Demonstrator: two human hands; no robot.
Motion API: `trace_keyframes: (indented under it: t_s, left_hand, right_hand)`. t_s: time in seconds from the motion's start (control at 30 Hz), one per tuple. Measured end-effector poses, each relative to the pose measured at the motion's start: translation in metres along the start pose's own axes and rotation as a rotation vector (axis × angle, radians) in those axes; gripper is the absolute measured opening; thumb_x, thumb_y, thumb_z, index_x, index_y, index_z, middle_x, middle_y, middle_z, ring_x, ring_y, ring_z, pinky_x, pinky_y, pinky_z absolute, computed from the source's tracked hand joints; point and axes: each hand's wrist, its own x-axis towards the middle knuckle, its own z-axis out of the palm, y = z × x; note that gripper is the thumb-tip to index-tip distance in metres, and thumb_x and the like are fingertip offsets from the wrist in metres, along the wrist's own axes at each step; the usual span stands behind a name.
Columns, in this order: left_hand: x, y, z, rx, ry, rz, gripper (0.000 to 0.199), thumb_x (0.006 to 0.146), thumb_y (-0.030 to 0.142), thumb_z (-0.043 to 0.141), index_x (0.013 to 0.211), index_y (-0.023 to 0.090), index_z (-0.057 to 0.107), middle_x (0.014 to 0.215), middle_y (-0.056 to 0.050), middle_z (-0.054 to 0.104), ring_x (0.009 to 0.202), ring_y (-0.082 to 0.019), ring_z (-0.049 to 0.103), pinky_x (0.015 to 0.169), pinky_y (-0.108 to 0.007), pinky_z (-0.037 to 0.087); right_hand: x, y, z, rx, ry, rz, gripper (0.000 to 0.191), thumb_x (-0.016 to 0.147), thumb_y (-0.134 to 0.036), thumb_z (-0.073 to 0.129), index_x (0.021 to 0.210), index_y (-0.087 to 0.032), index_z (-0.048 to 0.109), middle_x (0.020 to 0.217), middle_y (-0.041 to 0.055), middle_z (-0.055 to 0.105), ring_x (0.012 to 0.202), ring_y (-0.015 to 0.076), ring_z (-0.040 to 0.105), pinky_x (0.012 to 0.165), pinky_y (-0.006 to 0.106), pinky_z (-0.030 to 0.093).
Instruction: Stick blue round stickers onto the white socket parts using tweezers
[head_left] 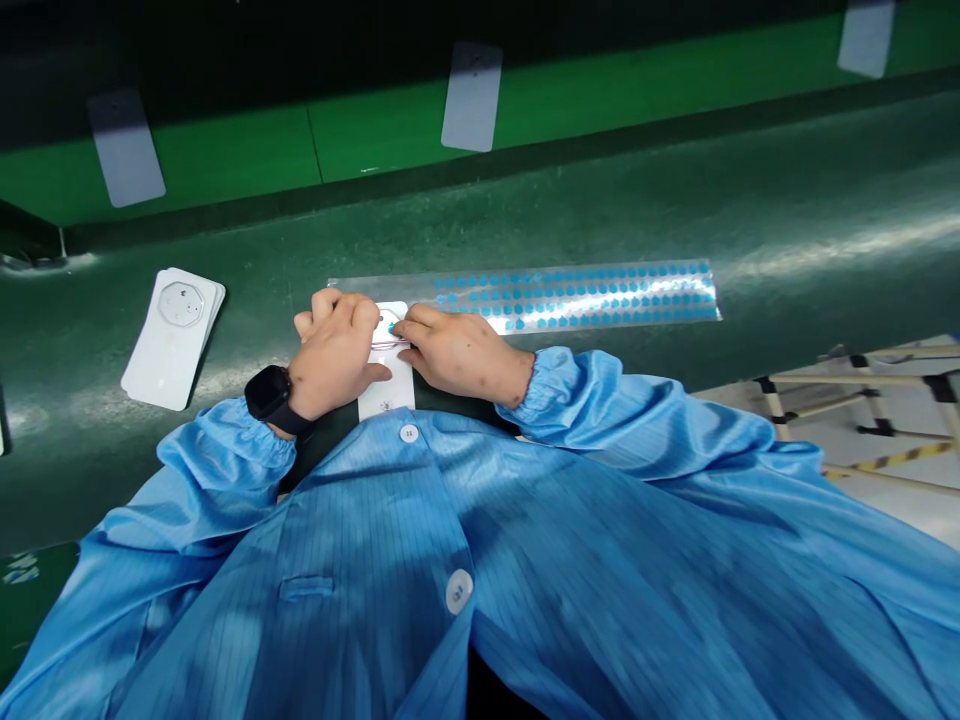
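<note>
On a dark green tabletop (780,300), the left hand (334,352) and the right hand (457,352) are both closed on a white rectangular card (386,392), with the fingers bent over its upper part. The right fingertips (397,327) press near a small blue dot. From this card, a clear plastic strip with round blue stickers (577,297) lies just beyond and rightward, and a stack of white rectangular cards (171,340) lies well apart leftward.

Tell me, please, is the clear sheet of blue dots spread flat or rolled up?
Spread flat: the clear sheet lies unrolled along the green bench.
</note>
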Motion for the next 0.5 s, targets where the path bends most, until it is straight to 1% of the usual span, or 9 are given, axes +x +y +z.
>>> trace_keyframes:
  t_s: [0.07,0.13,0.23,0.3,0.4,0.47,0.5]
  left_hand:
    - [0.002,0.002,-0.002,0.005,-0.014,-0.013,0.060,0.079,0.027,0.097,0.121,0.017,0.056,0.147,-0.024,0.062,0.142,-0.049,0.047,0.106,-0.061,0.046]
    - [0.005,0.003,-0.003,0.008,-0.022,-0.023,0.062,0.077,0.028,0.099,0.121,0.018,0.056,0.147,-0.024,0.062,0.143,-0.049,0.047,0.107,-0.061,0.045]
    - [0.007,0.004,-0.004,0.014,-0.041,-0.056,0.064,0.077,0.030,0.100,0.121,0.018,0.056,0.146,-0.023,0.060,0.144,-0.049,0.046,0.109,-0.060,0.045]
    - [0.009,0.005,-0.004,0.012,-0.046,-0.076,0.067,0.075,0.030,0.102,0.122,0.018,0.056,0.144,-0.022,0.060,0.144,-0.048,0.047,0.109,-0.059,0.045]
    - [0.012,0.004,-0.004,0.001,-0.040,-0.088,0.069,0.074,0.031,0.103,0.122,0.019,0.055,0.144,-0.020,0.060,0.142,-0.046,0.048,0.109,-0.058,0.045]
    - [0.012,0.003,-0.001,-0.017,-0.026,-0.091,0.070,0.073,0.030,0.103,0.124,0.020,0.055,0.143,-0.019,0.061,0.141,-0.045,0.049,0.109,-0.058,0.046]
    - [0.011,0.002,0.002,-0.032,-0.011,-0.093,0.072,0.073,0.030,0.104,0.125,0.020,0.055,0.143,-0.019,0.061,0.141,-0.044,0.049,0.109,-0.058,0.046]
  right_hand:
    - [0.001,0.001,-0.001,0.022,-0.003,-0.004,0.044,0.113,-0.023,0.054,0.154,-0.019,0.068,0.144,0.0162,0.072,0.118,0.0309,0.076,0.083,0.037,0.053]
    - [0.002,0.002,-0.001,0.039,-0.011,-0.013,0.042,0.113,-0.023,0.054,0.152,-0.020,0.070,0.143,0.0154,0.073,0.119,0.0303,0.076,0.085,0.036,0.054]
    - [0.003,0.003,0.000,0.042,-0.013,-0.016,0.039,0.112,-0.023,0.056,0.147,-0.019,0.072,0.142,0.0156,0.073,0.122,0.0312,0.075,0.088,0.037,0.054]
    - [0.004,0.003,-0.001,0.042,-0.010,-0.013,0.039,0.112,-0.024,0.058,0.148,-0.017,0.070,0.143,0.0164,0.071,0.122,0.0324,0.075,0.090,0.038,0.055]
    - [0.008,0.005,-0.006,0.059,-0.049,-0.018,0.037,0.112,-0.023,0.057,0.145,-0.016,0.072,0.143,0.0179,0.070,0.123,0.0343,0.076,0.094,0.040,0.057]
    - [0.014,0.007,-0.012,0.091,-0.078,-0.008,0.037,0.109,-0.023,0.062,0.144,-0.016,0.071,0.147,0.0190,0.067,0.122,0.0348,0.076,0.099,0.042,0.058]
    - [0.018,0.008,-0.014,0.113,-0.079,0.010,0.042,0.106,-0.024,0.068,0.147,-0.015,0.069,0.151,0.0198,0.064,0.123,0.0352,0.076,0.101,0.043,0.058]
